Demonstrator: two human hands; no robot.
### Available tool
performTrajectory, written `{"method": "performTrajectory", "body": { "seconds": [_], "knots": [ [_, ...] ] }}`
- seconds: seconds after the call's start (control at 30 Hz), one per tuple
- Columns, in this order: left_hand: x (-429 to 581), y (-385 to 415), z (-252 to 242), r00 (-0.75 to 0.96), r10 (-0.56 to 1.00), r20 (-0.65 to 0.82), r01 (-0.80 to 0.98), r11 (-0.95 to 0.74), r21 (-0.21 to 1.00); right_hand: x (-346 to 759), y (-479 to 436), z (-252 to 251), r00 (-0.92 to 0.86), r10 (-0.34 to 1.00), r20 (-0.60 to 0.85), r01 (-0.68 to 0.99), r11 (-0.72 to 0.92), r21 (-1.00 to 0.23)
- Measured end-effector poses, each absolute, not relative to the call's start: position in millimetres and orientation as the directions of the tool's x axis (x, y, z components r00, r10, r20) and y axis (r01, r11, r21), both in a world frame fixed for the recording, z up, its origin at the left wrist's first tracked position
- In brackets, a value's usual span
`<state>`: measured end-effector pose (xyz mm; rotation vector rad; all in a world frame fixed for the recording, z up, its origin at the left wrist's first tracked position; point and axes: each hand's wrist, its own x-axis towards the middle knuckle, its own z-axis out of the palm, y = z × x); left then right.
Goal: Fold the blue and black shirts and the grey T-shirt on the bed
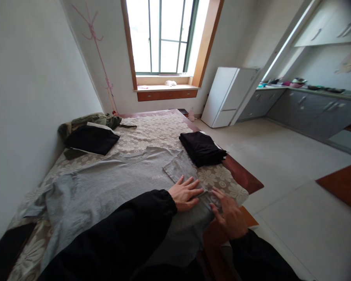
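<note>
A grey T-shirt [111,191] lies spread out on a floral tablecloth [160,130], its collar facing the window. One short sleeve [178,166] is folded inward over the chest and partly covers the small lettering. My left hand [185,194] rests flat on the shirt just below that sleeve, fingers spread. At the shirt's right edge is my right hand [229,216], its thumb and fingers apart; I cannot tell whether the fingertips press the cloth. My left forearm hides part of the shirt's lower half.
Folded black clothes [203,148] sit near the table's right edge. A black garment [92,139] and an olive one [99,120] are piled at the back left by the wall. Beyond stand a pink coat rack [98,48], a white fridge [228,95] and grey kitchen cabinets [304,107].
</note>
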<state>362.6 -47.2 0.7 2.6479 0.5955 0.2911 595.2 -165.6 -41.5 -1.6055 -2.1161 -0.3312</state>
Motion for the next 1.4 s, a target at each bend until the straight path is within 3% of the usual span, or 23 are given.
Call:
{"method": "performTrajectory", "body": {
  "seconds": [0.1, 0.2, 0.3, 0.43, 0.57, 0.67, 0.73, 0.8, 0.87, 0.9, 0.97, 1.07, 1.2, 1.4],
  "knots": [
    [357.5, -29.5, 1.4, 0.816, 0.565, 0.124, 0.453, -0.758, 0.47, 578.0, -150.8, -31.2, -0.337, 0.822, 0.458, 0.91, 0.41, -0.066],
    [348.3, -10.0, -2.0, 0.682, 0.721, 0.121, 0.629, -0.663, 0.405, 566.5, -141.0, -32.7, -0.413, 0.825, 0.386, 0.886, 0.461, -0.038],
    [338.7, 3.6, -6.0, 0.644, 0.757, 0.111, 0.689, -0.637, 0.347, 565.9, -139.6, -40.8, -0.372, 0.834, 0.407, 0.907, 0.419, -0.031],
    [321.3, 2.9, 1.7, 0.622, 0.783, 0.002, 0.73, -0.581, 0.361, 571.6, -135.5, -32.4, -0.415, 0.826, 0.38, 0.9, 0.434, 0.039],
    [272.9, -33.8, 28.5, 0.59, 0.8, -0.107, 0.738, -0.481, 0.474, 563.8, -104.6, 5.8, -0.494, 0.848, 0.194, 0.869, 0.477, 0.128],
    [207.7, -83.6, 51.3, 0.502, 0.864, -0.017, 0.664, -0.373, 0.648, 526.1, -68.2, 39.6, -0.522, 0.853, 0.025, 0.846, 0.513, 0.144],
    [153.9, -117.4, 61.2, 0.271, 0.962, 0.037, 0.649, -0.212, 0.73, 479.3, -46.3, 58.6, -0.61, 0.792, -0.016, 0.79, 0.609, 0.071],
    [96.7, -144.1, 64.3, -0.069, 0.995, 0.065, 0.663, -0.003, 0.748, 417.6, -29.8, 72.3, -0.733, 0.68, -0.005, 0.678, 0.73, -0.085],
    [42.2, -159.8, 61.6, -0.377, 0.92, 0.108, 0.686, 0.199, 0.7, 347.8, -18.3, 79.0, -0.837, 0.547, 0.008, 0.524, 0.806, -0.275],
    [17.9, -163.2, 59.0, -0.453, 0.88, 0.143, 0.72, 0.268, 0.64, 312.6, -14.1, 79.4, -0.874, 0.486, 0.006, 0.453, 0.818, -0.355],
    [-22.5, -161.5, 53.1, -0.497, 0.838, 0.224, 0.814, 0.36, 0.457, 247.4, -8.3, 74.7, -0.913, 0.409, -0.002, 0.365, 0.813, -0.454],
    [-62.2, -143.7, 46.0, -0.539, 0.825, 0.17, 0.826, 0.477, 0.301, 176.0, -5.2, 56.7, -0.882, 0.469, 0.038, 0.392, 0.777, -0.492],
    [-91.2, -112.6, 41.4, -0.609, 0.793, 0.019, 0.743, 0.562, 0.364, 141.8, -7.4, 27.6, -0.822, 0.564, 0.071, 0.464, 0.739, -0.489],
    [-116.1, -89.1, 45.2, -0.657, 0.753, -0.02, 0.598, 0.538, 0.594, 146.9, -6.9, 7.4, -0.775, 0.617, 0.135, 0.489, 0.721, -0.49]
  ]
}}
